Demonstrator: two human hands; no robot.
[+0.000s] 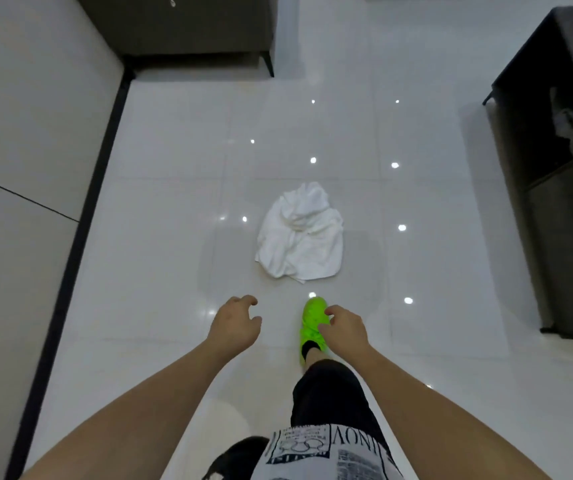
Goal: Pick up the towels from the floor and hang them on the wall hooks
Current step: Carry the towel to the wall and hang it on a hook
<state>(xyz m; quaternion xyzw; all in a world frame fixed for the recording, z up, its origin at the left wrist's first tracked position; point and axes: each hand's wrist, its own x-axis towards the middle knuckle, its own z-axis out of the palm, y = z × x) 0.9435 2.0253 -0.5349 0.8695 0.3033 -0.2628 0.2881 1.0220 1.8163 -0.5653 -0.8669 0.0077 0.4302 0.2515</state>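
A crumpled white towel [300, 233] lies in a heap on the glossy white tiled floor [174, 202], in the middle of the view. My left hand [234, 323] hovers below and left of it, fingers loosely curled, holding nothing. My right hand [343, 329] hovers below and right of the towel, fingers likewise loosely curled and empty. Both hands are apart from the towel. No wall hooks are in view.
A pale wall [28, 168] with a dark skirting runs along the left. A dark cabinet [188, 26] stands at the back. Dark furniture [562, 168] lines the right side. My foot in a green shoe [312, 323] is stepped forward just short of the towel.
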